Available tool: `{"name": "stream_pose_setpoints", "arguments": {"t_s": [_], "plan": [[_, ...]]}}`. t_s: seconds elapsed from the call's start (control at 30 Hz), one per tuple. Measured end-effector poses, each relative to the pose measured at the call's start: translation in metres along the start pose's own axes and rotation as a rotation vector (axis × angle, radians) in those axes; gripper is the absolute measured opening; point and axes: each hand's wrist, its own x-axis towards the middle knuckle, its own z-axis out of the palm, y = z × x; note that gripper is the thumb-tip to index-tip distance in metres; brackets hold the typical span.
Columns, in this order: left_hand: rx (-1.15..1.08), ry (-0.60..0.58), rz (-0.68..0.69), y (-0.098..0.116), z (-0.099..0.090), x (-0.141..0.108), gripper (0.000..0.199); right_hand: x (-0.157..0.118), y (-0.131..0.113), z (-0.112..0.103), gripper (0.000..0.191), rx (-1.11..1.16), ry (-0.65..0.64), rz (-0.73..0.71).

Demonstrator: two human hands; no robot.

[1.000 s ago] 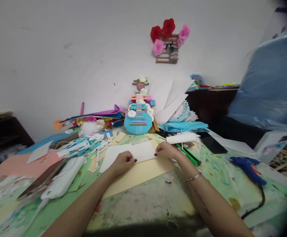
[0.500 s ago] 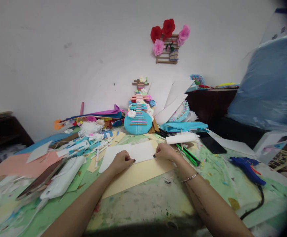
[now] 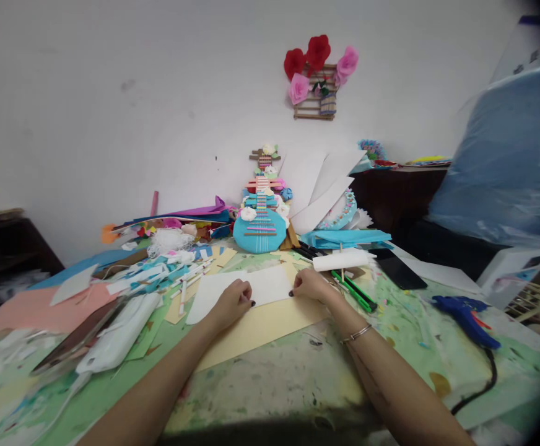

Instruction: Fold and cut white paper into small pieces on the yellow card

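Note:
A white sheet of paper (image 3: 270,286) lies over a larger cream sheet (image 3: 265,325) at the middle of the table. My left hand (image 3: 233,301) is closed with curled fingers at the near edge of the white paper. At the paper's near right corner, my right hand (image 3: 310,285) is closed too, with thumb and forefinger pinching the edge. Another piece of white paper (image 3: 200,296) lies partly under the left side. Just right of my right hand are a rolled white paper (image 3: 339,260) and a green-handled cutter (image 3: 360,293).
A blue paper lute (image 3: 259,232) with flowers stands at the back. To the left are a white power strip (image 3: 121,334), paper scraps and a pink sheet (image 3: 84,303). A black phone (image 3: 399,269) and a blue glue gun (image 3: 465,319) lie on the right.
My left hand has shifted slightly to the right along the paper's near edge, its fingers lifting a little. My right hand has barely moved.

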Motion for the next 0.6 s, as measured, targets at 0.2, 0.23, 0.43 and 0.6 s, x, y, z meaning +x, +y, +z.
{"name": "stream_pose_setpoints", "arguments": {"t_s": [0.2,0.23,0.43,0.6], "plan": [[0.250,-0.045,0.387,0.012,0.007,-0.006,0.034,-0.001,-0.001,0.001,0.013,-0.003,0.026,0.002],[0.317,-0.059,0.410,0.014,0.008,-0.006,0.033,-0.001,-0.001,0.001,0.013,-0.007,0.031,0.001],[0.603,-0.120,0.373,0.028,0.014,-0.009,0.036,-0.003,0.000,0.008,0.010,-0.069,0.072,-0.036],[0.639,-0.111,0.295,0.039,0.014,-0.016,0.034,-0.016,-0.008,0.016,0.014,-0.194,0.191,-0.120]]}}
